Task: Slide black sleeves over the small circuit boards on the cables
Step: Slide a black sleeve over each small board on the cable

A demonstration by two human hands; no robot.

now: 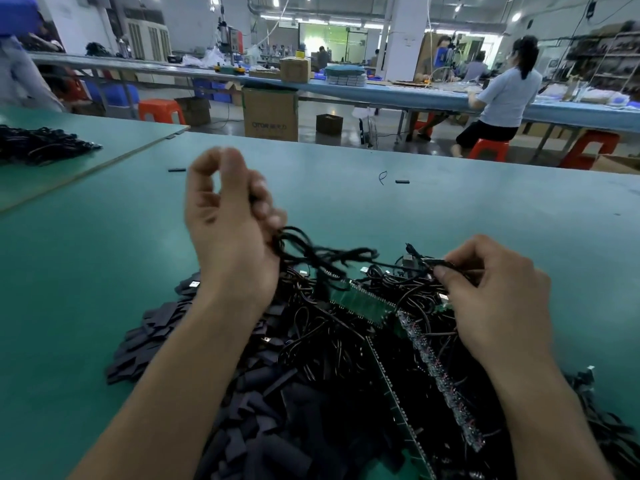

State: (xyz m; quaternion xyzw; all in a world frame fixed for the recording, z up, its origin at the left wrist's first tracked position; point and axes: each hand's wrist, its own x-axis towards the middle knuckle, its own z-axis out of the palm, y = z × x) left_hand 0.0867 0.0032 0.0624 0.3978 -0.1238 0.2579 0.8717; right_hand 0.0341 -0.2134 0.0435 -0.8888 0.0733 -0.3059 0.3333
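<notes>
My left hand is raised above the green table with its fingers curled round a bundle of black cables that trails down to the right. My right hand pinches the end of a black cable near a small connector. Below both hands lies a tangle of cables with small circuit boards and green board strips. A heap of flat black sleeves covers the table's near edge between my forearms.
Two loose black sleeves and a wire scrap lie farther out. A second cable pile sits at the far left. Beyond the table are cardboard boxes, orange stools and a seated person.
</notes>
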